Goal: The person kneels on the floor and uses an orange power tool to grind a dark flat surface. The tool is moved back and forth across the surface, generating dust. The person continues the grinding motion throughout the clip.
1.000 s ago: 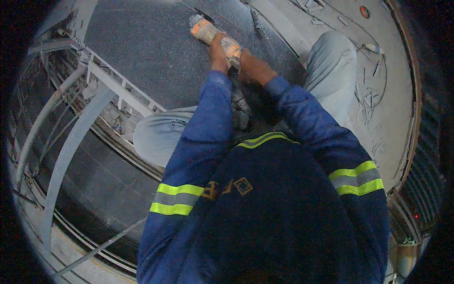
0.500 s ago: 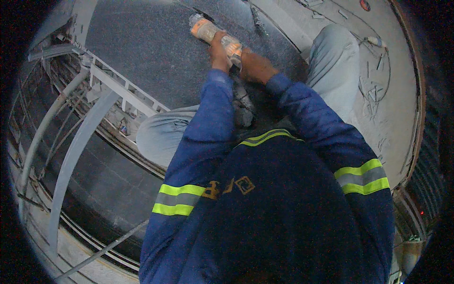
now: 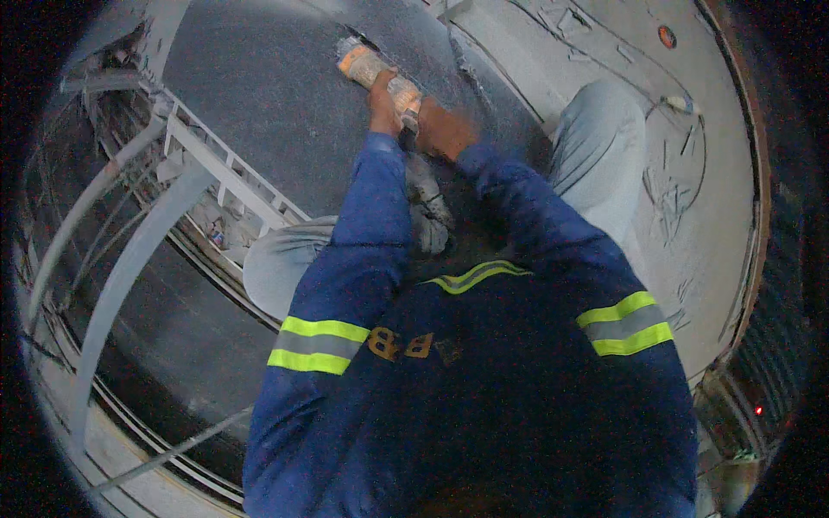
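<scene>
Both of my hands are wrapped round a dusty orange-and-grey power tool (image 3: 358, 65), whose exact kind I cannot make out. My left hand (image 3: 382, 105) is closed round the middle of its body. Closer to me, my right hand (image 3: 444, 129) grips its rear end and looks slightly smeared by motion. The tool's front end points up and left, low over a dark, dusty sheet surface (image 3: 250, 112). A short dark slit (image 3: 366, 41) shows in that surface beside the tool's head. What the front end carries is hidden.
My bent knees (image 3: 596, 142) flank the work. On the left stand a pale metal frame (image 3: 229, 177) and a curved grey bar (image 3: 129, 268). Right of me, thin strips (image 3: 669, 194) and a cable (image 3: 701, 164) lie on a dusty pale floor.
My hands and the tool have shifted slightly left and down in the picture. The whole view has also shifted a little. The grip of both hands is the same.
</scene>
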The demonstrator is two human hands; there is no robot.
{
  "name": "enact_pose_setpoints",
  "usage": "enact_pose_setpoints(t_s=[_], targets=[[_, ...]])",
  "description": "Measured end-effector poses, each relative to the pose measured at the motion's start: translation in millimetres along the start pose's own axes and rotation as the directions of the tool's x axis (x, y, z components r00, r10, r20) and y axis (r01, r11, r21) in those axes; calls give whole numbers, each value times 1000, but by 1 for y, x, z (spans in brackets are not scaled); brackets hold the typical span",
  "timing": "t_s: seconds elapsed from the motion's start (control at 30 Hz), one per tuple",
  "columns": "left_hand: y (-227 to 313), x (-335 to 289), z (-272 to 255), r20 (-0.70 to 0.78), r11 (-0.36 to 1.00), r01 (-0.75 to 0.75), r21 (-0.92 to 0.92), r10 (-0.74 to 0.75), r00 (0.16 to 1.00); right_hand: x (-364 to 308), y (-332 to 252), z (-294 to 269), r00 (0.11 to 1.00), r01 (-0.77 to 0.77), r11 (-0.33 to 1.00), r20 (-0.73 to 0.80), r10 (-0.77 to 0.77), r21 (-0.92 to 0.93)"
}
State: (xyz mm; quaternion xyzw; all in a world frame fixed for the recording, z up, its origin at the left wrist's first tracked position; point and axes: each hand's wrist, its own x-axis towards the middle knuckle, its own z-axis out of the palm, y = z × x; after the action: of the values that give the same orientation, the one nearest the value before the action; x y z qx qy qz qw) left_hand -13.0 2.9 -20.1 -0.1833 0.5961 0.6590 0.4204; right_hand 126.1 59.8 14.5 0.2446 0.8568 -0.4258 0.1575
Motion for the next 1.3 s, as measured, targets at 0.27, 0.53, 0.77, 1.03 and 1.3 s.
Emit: enact_pose_setpoints(t_s=[0.27, 0.53, 0.77, 1.03, 1.3], targets=[[-7, 7, -15, -102, 996, -71, -62, 64, 993, 3, -16, -9, 993, -83, 992, 86, 75, 93], [-13, -13, 1, -126, 995, -41, -88, 30, 992, -20, -12, -24, 995, -40, 997, 97, 33, 70], [-16, -17, 1, -120, 999, -23, -22, 21, 993, -32, -17, -30, 999, -2, 997, 42, -1, 78], [-15, -32, 3, -47, 996, -36, -77, 33, 998, -29, -14, -11, 987, -139, 989, 83, 135, 44], [-20, -8, -8, -64, 993, -80, -88, 74, 995, -23, -13, -11, 997, -81, 988, 26, 78, 128]])
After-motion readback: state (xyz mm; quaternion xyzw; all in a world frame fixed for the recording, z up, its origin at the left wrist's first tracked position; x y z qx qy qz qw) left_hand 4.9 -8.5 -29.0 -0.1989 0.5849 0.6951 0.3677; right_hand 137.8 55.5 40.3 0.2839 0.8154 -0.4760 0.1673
